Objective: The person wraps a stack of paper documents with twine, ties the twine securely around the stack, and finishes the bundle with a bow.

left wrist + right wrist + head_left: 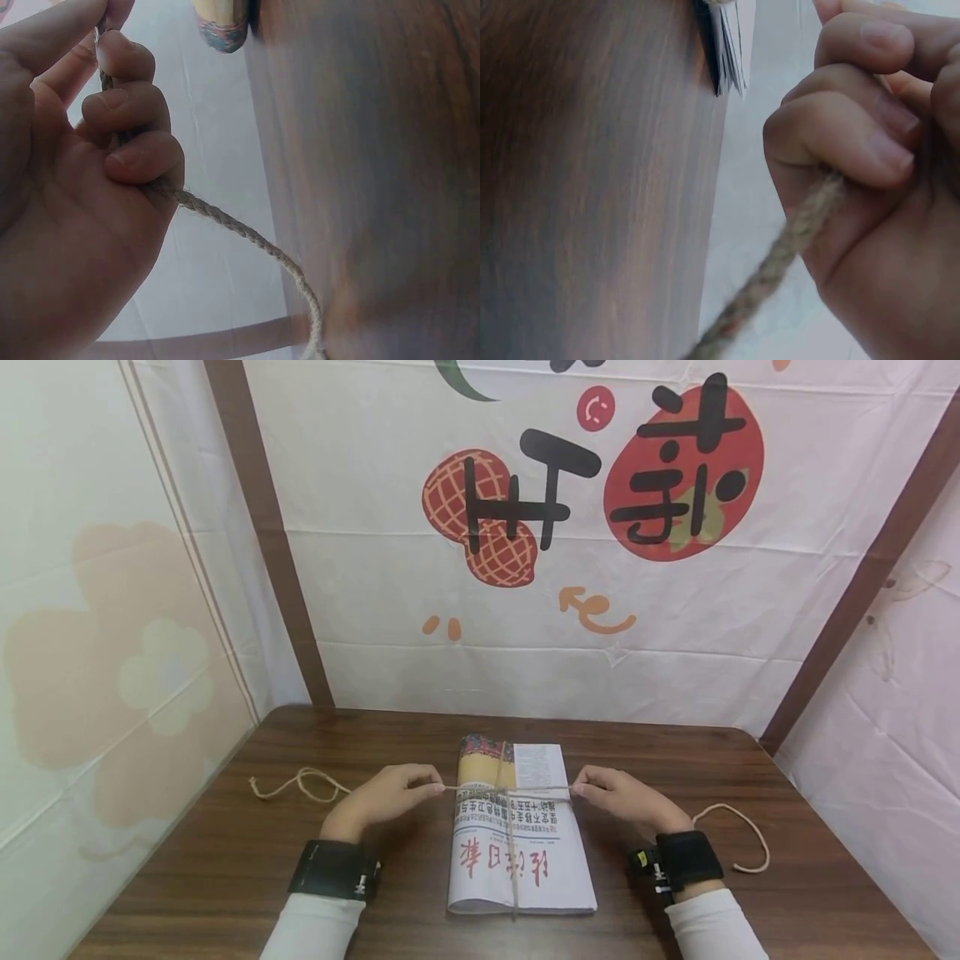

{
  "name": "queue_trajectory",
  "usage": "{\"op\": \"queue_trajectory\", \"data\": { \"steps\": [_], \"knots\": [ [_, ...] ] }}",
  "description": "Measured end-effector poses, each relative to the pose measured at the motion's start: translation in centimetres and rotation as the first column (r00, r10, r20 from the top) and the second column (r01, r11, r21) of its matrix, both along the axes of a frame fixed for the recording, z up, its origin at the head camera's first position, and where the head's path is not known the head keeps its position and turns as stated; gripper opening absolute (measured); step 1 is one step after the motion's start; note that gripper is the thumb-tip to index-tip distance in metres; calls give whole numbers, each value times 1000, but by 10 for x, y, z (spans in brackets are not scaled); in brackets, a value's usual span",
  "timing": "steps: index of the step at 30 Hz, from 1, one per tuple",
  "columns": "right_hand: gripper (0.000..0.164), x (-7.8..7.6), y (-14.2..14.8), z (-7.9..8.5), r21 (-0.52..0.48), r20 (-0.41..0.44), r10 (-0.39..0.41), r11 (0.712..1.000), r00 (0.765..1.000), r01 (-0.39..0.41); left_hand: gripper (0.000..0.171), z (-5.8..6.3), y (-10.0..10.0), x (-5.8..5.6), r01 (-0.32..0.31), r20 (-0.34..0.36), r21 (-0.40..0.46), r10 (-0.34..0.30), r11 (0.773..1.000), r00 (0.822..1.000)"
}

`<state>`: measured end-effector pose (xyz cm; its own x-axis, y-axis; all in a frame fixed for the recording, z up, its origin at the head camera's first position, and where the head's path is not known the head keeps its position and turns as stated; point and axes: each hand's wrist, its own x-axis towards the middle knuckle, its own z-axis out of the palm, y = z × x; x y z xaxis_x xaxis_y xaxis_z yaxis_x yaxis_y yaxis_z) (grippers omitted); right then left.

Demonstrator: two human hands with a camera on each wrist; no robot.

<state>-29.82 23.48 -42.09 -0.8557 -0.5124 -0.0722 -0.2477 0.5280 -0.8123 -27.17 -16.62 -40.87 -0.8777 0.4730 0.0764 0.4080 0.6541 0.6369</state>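
A folded stack of newspapers [555,868] lies on the table, wound lengthwise and crosswise with twine [514,868] that crosses near its upper middle. To its left, my left hand [393,793] grips one end of the twine, fingers curled round it; the tail [247,232] leaves below the little finger. At the right side my right hand [626,797] holds the other end, and its tail [765,277] comes out under the curled fingers. Between both hands the twine runs nearly straight across the newspapers. Whether a knot sits at the crossing, I cannot tell.
The brown wooden table [360,735] carries everything. Loose twine tails, a left one [300,781] and a right one [750,827], trail beside the wrists. A printed white cloth [465,677] hangs behind the table. Each wrist wears a black strap [330,868].
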Motion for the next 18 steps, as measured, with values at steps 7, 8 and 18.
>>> {"op": "queue_trajectory", "data": {
  "steps": [7,8,18],
  "knots": [
    [24,-3,2,-3,54,-41,28,998,999,-25,23,-4,-4,-2,-5,11,-1,5,1000,1000],
    [24,-3,1,-3,56,-40,25,998,999,-23,23,-5,-4,-2,-7,20,0,7,1000,1000],
    [23,0,0,1,106,-38,-45,993,998,49,23,-7,-2,2,-44,97,18,42,999,994]
  ]
}}
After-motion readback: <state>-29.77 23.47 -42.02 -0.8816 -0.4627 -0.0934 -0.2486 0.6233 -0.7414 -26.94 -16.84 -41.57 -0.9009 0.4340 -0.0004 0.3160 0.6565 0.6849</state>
